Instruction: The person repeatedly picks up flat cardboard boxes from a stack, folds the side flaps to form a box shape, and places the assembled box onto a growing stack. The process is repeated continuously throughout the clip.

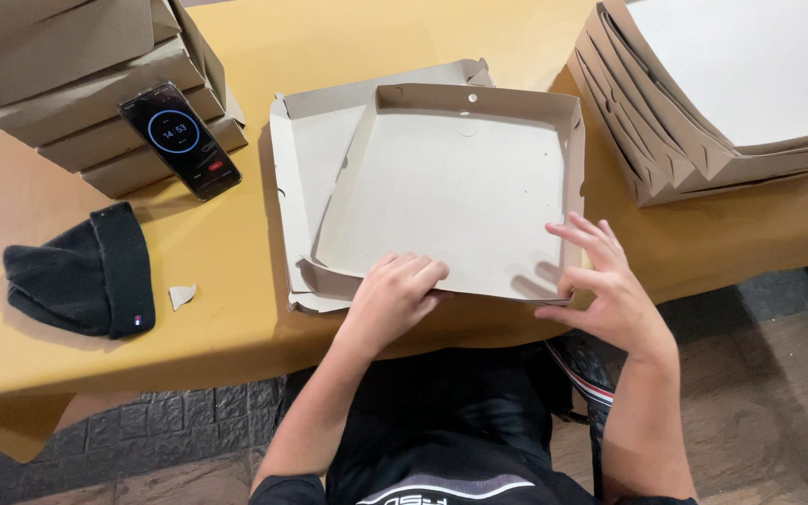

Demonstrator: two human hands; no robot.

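A half-folded flat cardboard box (451, 178) lies on the yellow table (236, 318) in front of me, its back and right walls raised, its left flap lying flat. My left hand (393, 292) presses down on the near wall of the box, fingers curled over the edge. At the near right corner my right hand (600, 281) touches the box with its fingers spread, thumb under the edge.
A stack of folded boxes (77, 84) stands at the back left with a phone (180, 140) leaning on it. Flat unfolded boxes (731, 93) are piled at the back right. A black knit cap (81, 271) and a cardboard scrap (180, 295) lie at the left.
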